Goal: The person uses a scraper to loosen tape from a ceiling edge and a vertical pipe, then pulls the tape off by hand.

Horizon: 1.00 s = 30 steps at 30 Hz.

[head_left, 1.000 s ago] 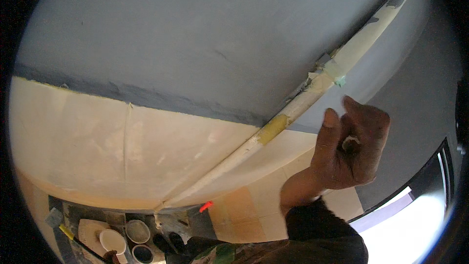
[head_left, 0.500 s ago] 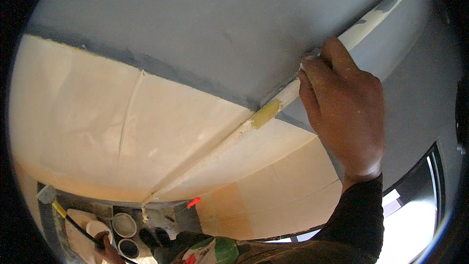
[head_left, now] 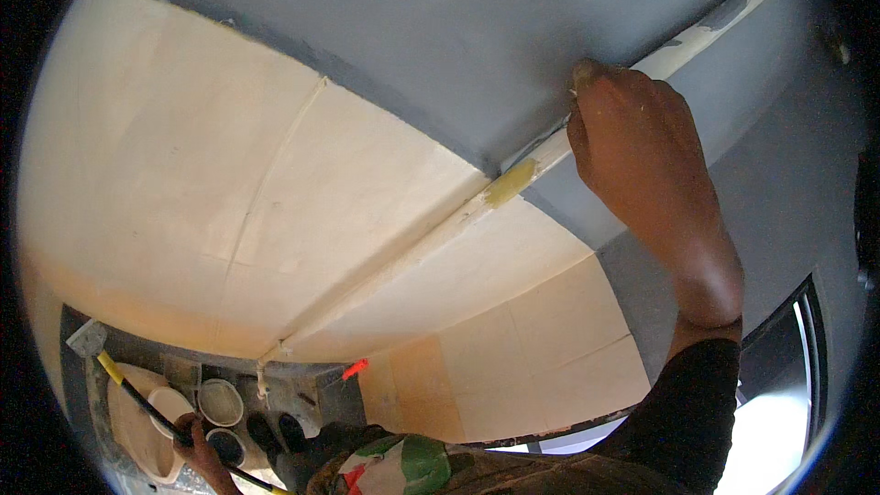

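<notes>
A pale pipe point(head_left: 385, 261) runs slantwise along the wall, with a yellowish patch and grey paint patches on its upper stretch. My right hand point(head_left: 642, 137) is closed against that upper stretch, its fingers bent in a pinch; what they hold, if anything, is hidden. Low at the left, my left hand point(head_left: 194, 449) is wrapped round the black and yellow handle of a long-handled scraper point(head_left: 149, 411). Its flat grey head point(head_left: 87, 339) points up and away to the left.
Grey paint point(head_left: 412, 46) covers the upper wall; cream surface point(head_left: 183, 147) lies below. Floor containers include a round pale tub point(head_left: 220, 401), a dark-filled bucket point(head_left: 225, 447) and a beige tub point(head_left: 128, 445). A red object point(head_left: 355, 368) sits by the wall's foot. A bright window point(head_left: 779, 422) stands right.
My right hand has turned at the wrist, its fingers now more tightly bent over the pipe. The view has shifted slightly. My left hand still grips the scraper.
</notes>
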Each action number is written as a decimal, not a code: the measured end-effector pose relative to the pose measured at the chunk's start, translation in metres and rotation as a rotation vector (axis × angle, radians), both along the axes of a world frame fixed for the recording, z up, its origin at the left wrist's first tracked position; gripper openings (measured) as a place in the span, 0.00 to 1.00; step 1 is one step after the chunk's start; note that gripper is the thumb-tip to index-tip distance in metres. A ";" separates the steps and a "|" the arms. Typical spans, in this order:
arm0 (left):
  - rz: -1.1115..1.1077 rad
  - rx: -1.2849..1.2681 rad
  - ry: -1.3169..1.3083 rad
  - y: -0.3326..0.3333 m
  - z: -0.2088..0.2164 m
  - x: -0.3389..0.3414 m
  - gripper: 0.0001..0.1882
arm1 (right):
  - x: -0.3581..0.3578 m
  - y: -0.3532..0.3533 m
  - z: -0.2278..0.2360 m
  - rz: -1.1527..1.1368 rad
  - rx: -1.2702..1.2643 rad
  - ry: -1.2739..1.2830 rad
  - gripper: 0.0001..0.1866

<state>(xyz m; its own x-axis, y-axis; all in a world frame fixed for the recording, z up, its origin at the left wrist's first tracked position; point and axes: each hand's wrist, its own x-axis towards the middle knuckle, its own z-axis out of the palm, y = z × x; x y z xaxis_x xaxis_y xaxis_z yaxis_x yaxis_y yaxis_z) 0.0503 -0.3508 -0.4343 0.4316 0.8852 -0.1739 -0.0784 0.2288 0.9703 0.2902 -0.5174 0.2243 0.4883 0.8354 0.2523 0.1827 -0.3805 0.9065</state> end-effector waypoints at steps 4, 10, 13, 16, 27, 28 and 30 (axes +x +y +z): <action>0.011 -0.059 0.053 -0.001 0.014 -0.005 0.08 | -0.006 -0.010 0.011 0.098 0.064 0.215 0.02; 0.028 0.038 0.130 0.004 0.007 -0.007 0.08 | -0.028 -0.020 0.006 0.207 0.225 0.688 0.04; -0.011 0.021 0.083 0.010 -0.006 -0.016 0.08 | -0.033 -0.024 0.016 0.433 0.242 0.709 0.05; -0.037 0.017 0.087 0.004 -0.007 -0.009 0.08 | -0.049 -0.036 0.036 0.463 0.213 0.411 0.09; 0.002 -0.013 0.084 0.002 0.021 -0.012 0.14 | -0.012 -0.020 0.014 0.109 -0.101 0.149 0.07; -0.002 -0.045 0.087 0.000 0.025 -0.013 0.14 | -0.011 -0.019 0.014 0.129 -0.109 0.125 0.07; 0.038 -0.065 0.201 -0.005 0.060 -0.012 0.13 | -0.008 -0.019 0.008 0.173 -0.114 0.085 0.05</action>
<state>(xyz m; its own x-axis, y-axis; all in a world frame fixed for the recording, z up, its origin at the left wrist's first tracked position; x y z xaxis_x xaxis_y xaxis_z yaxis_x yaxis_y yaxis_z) 0.0382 -0.3560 -0.3745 0.3490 0.8842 -0.3103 0.1057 0.2919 0.9506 0.2826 -0.5362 0.2324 0.3509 0.9292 0.1161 0.3136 -0.2334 0.9204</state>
